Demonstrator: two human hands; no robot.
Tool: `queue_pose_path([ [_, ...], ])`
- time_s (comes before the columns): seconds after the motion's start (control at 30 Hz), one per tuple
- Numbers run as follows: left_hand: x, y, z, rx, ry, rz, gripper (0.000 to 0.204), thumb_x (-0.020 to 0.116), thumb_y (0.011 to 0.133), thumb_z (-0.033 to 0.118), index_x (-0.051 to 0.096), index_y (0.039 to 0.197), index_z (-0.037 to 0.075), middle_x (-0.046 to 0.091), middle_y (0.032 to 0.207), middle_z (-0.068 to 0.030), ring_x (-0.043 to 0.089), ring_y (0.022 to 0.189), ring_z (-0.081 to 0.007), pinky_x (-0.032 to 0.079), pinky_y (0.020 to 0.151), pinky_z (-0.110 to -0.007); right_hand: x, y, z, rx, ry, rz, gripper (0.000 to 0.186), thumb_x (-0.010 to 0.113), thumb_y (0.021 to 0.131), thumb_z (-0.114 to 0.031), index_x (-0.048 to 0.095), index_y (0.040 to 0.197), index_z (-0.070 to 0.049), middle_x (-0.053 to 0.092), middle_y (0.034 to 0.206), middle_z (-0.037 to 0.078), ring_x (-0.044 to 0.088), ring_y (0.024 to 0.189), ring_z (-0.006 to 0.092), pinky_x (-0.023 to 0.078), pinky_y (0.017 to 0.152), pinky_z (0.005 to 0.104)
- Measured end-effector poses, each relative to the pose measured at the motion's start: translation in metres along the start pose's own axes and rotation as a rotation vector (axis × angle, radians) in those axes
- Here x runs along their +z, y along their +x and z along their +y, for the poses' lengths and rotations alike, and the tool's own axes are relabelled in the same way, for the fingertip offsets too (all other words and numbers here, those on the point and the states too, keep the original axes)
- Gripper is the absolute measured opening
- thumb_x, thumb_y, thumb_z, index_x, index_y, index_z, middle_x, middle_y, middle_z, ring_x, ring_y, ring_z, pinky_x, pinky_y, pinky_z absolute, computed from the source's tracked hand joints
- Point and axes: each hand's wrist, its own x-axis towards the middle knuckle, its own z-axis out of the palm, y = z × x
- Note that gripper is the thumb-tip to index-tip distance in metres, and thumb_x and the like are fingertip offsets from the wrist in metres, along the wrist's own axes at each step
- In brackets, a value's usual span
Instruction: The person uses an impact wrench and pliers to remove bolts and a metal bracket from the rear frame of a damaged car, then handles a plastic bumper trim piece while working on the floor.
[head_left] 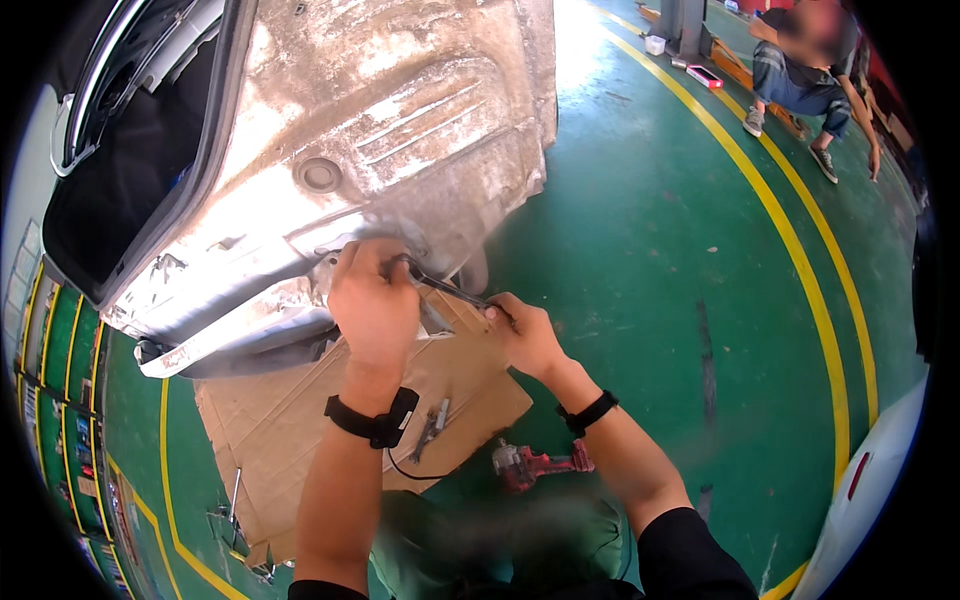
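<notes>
A slim dark metal wrench slants between my hands, close against the lower edge of a worn, bare-metal vehicle body panel. My right hand is closed around the wrench's handle end. Curled over its other end, by the panel's underside, is my left hand; its fingers partly hide the wrench's head and whatever it meets. Below the left hand, a curved silver bumper-like edge sticks out from the body. A flattened cardboard sheet lies on the floor under the work.
Metal hand tools lie on the cardboard. A red cordless impact wrench rests by my knees. Yellow lines cross the green floor. Another person crouches at the far right, near a post. Shelves stand left.
</notes>
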Motion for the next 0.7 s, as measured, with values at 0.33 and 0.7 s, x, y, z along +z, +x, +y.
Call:
queue_pose_path([
  [0.33,0.001,0.001,0.004,-0.01,0.032,0.006,0.018,0.068,0.077,-0.005,0.07,0.089,0.007,0.065,0.087,-0.0105,0.066,0.078,-0.0327,0.051,0.068,-0.042,0.012,0.017,0.013,0.031,-0.023,-0.14,0.025,0.063,0.101,-0.024,0.064,0.104,0.001,0.062,0.081,0.025,0.059,0.069,0.0403,0.048,0.066,0.0445],
  [0.7,0.004,-0.001,-0.006,0.046,0.002,0.046,0.024,0.068,0.074,-0.006,0.069,0.095,0.006,0.065,0.089,-0.0124,0.065,0.076,-0.0311,0.051,0.068,-0.041,-0.094,0.042,-0.047,0.049,-0.349,-0.163,0.038,0.072,0.093,-0.037,0.067,0.09,0.0,0.064,0.079,0.022,0.059,0.07,0.0345,0.048,0.066,0.0453],
])
